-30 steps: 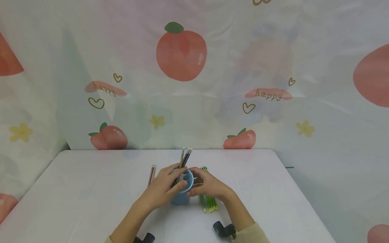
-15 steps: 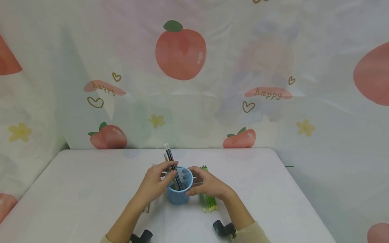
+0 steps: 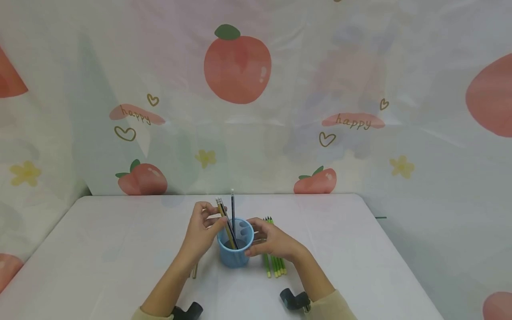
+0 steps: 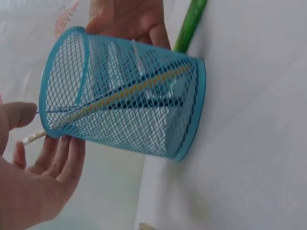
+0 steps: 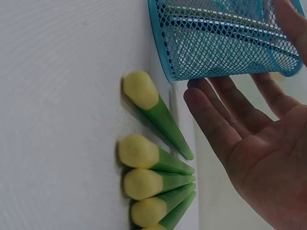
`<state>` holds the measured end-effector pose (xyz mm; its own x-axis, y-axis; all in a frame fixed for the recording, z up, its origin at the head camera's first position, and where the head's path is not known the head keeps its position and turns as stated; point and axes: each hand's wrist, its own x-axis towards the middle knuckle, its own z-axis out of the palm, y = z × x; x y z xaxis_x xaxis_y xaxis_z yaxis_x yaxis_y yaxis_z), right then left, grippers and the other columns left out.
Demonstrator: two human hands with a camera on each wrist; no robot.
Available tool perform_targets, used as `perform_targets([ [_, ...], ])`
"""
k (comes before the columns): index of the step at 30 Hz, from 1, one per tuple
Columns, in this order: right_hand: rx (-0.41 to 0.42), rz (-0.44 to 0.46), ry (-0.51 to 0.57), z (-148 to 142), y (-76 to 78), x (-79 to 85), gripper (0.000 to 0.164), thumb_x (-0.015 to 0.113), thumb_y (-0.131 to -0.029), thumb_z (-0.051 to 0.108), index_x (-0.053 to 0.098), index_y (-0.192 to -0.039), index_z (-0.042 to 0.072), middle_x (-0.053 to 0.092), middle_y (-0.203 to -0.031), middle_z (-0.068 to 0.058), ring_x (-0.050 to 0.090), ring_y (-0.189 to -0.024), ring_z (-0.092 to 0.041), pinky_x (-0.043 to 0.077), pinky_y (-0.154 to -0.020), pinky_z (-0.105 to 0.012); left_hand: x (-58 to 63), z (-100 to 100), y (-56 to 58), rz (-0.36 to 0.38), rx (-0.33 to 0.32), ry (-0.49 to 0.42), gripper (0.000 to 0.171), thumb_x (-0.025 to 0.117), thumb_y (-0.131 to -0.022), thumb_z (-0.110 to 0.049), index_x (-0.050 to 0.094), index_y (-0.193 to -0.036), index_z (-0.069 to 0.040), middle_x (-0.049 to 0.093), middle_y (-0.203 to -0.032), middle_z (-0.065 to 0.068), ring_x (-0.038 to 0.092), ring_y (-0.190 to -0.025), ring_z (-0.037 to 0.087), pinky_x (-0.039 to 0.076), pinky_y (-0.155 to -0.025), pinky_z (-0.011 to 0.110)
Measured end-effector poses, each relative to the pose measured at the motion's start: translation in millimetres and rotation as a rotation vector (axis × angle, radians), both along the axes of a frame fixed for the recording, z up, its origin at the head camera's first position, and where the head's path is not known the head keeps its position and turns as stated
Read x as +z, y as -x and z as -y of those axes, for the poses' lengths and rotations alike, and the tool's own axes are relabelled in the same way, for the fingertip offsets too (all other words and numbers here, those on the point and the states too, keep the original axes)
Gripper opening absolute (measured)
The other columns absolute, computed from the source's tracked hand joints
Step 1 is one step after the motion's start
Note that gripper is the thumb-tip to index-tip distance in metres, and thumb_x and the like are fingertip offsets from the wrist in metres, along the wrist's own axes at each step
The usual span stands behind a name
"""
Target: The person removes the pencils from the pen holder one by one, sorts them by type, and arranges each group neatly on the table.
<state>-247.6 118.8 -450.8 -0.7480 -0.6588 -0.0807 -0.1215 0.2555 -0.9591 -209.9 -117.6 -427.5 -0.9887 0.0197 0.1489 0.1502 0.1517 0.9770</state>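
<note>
A blue mesh pencil cup (image 3: 234,258) stands upright on the white table. My right hand (image 3: 276,242) holds its right side, the thumb near the front rim and the fingers behind. At the left of the rim is my left hand (image 3: 202,233), its fingers loosely spread around the leaning pencils without gripping them. One dark pencil (image 3: 233,209) stands nearly upright in the cup; a yellow pencil (image 4: 139,87) and another dark one tilt to the left. In the left wrist view, the left hand (image 4: 33,191) has its thumb and fingers on either side of the pencil ends.
Several green pencils (image 3: 277,266) with pale yellow ends lie right of the cup, partly under the right hand. Further pencils (image 3: 195,271) lie left of it, mostly hidden by the left hand. A patterned cloth backdrop (image 3: 256,146) hangs behind the table.
The pencils have shifted left with my left hand, then spread apart in the cup. The left hand has loosened and moved left. The cup has slid slightly left; my right hand stays put.
</note>
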Motion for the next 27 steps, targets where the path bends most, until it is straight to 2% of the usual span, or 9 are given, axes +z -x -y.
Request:
perform_targets([
  [2, -0.005, -0.003, -0.006, 0, 0.0, 0.9, 0.071, 0.084, -0.079, 0.019, 0.049, -0.141, 0.016, 0.058, -0.137, -0.01, 0.057, -0.126, -0.031, 0.049, -0.105, -0.051, -1.4, -1, 1.4, 0.065, 0.012, -0.068, 0.041, 0.068, -0.096, -0.017, 0.041, -0.127, -0.013, 0.064, -0.131, 0.011, 0.065, -0.113, 0.026, 0.053, -0.101, 0.045],
  [4, -0.005, -0.003, -0.006, 0, 0.1, 1.1, 0.07, 0.083, -0.079, 0.019, 0.049, -0.141, 0.016, 0.058, -0.137, -0.01, 0.057, -0.126, -0.032, 0.05, -0.105, -0.051, -3.8, -2, 2.7, 0.103, 0.023, -0.083, 0.042, 0.067, -0.096, -0.02, 0.045, -0.132, -0.013, 0.066, -0.129, 0.009, 0.064, -0.114, 0.025, 0.05, -0.105, 0.046],
  [8, -0.003, -0.001, -0.004, 0, 0.8, 0.9, 0.07, 0.083, -0.08, 0.019, 0.049, -0.141, 0.015, 0.058, -0.137, -0.011, 0.057, -0.126, -0.031, 0.049, -0.105, -0.05, -8.3, -3, 4.7, 0.133, 0.067, -0.073, 0.032, 0.067, -0.097, -0.023, 0.056, -0.125, -0.013, 0.069, -0.122, 0.004, 0.063, -0.116, 0.023, 0.049, -0.106, 0.045],
  [12, 0.002, -0.003, -0.003, 0, 1.4, 0.7, 0.071, 0.083, -0.08, 0.018, 0.048, -0.142, 0.014, 0.057, -0.138, -0.011, 0.057, -0.126, -0.031, 0.05, -0.105, -0.049, -9.5, -2, 5.5, 0.13, 0.108, -0.033, 0.028, 0.07, -0.095, -0.027, 0.062, -0.118, -0.014, 0.068, -0.116, 0.004, 0.064, -0.11, 0.022, 0.054, -0.098, 0.04],
  [16, 0.007, 0.005, 0.003, 0, 1.2, 1.1, 0.072, 0.083, -0.08, 0.017, 0.047, -0.142, 0.012, 0.057, -0.138, -0.012, 0.056, -0.127, -0.031, 0.05, -0.105, -0.048, -7.4, 1, 5.2, 0.105, 0.122, -0.016, 0.03, 0.072, -0.093, -0.026, 0.064, -0.118, -0.012, 0.066, -0.113, 0.007, 0.064, -0.103, 0.022, 0.056, -0.088, 0.032],
  [21, 0.005, 0.004, 0.003, 0, 0.3, 2.2, 0.072, 0.083, -0.08, 0.017, 0.047, -0.143, 0.012, 0.057, -0.138, -0.011, 0.057, -0.126, -0.031, 0.05, -0.105, -0.048, -4.1, 4, 5.6, 0.089, 0.115, -0.047, 0.035, 0.071, -0.094, -0.02, 0.059, -0.124, -0.008, 0.066, -0.111, 0.011, 0.065, -0.1, 0.02, 0.059, -0.083, 0.025],
  [27, -0.003, 0.011, -0.001, 0, -1.1, 2.1, 0.07, 0.083, -0.08, 0.016, 0.049, -0.141, 0.014, 0.057, -0.138, -0.01, 0.056, -0.127, -0.031, 0.049, -0.105, -0.049, -0.6, 7, 5.9, 0.08, 0.114, -0.097, 0.035, 0.07, -0.094, -0.015, 0.057, -0.125, -0.006, 0.065, -0.111, 0.014, 0.066, -0.098, 0.02, 0.06, -0.084, 0.027],
])
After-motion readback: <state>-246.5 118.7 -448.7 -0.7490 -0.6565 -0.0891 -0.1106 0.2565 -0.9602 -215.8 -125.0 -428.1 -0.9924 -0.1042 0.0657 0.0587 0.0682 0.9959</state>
